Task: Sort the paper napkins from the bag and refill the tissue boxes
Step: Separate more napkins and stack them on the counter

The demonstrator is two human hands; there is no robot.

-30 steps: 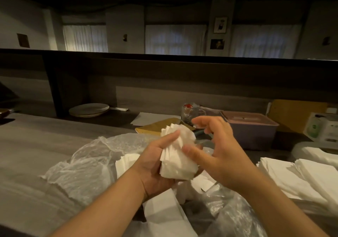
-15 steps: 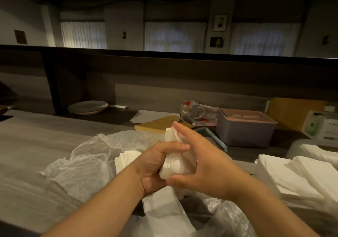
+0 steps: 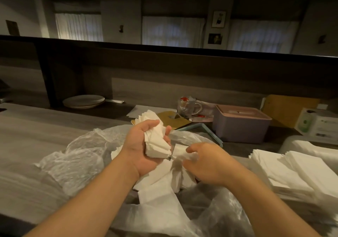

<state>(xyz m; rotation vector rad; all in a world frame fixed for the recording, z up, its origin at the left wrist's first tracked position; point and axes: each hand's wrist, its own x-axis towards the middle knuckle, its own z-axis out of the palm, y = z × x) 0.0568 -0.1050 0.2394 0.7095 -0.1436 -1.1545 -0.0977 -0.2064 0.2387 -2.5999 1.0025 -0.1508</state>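
My left hand point(image 3: 140, 145) grips a fanned bundle of white paper napkins point(image 3: 155, 141) above the open clear plastic bag point(image 3: 76, 161). Lower and to the right, my right hand point(image 3: 206, 161) reaches into the bag with its fingers curled on loose napkins point(image 3: 181, 156) lying there. More loose napkins point(image 3: 161, 185) fill the bag's mouth. Sorted napkin stacks point(image 3: 296, 172) lie on the counter at the right. A purple tissue box with a pink lid point(image 3: 241, 127) stands behind the bag.
A stack of plates point(image 3: 84, 101) sits at the back left. A glass mug point(image 3: 188, 107), papers and a brown envelope point(image 3: 173, 119) lie behind the bag. A white carton point(image 3: 318, 125) and a cardboard box point(image 3: 290, 109) stand at the far right.
My right hand has left the bundle and dropped down into the bag onto loose napkins. My left hand has lifted the bundle slightly and turned it.
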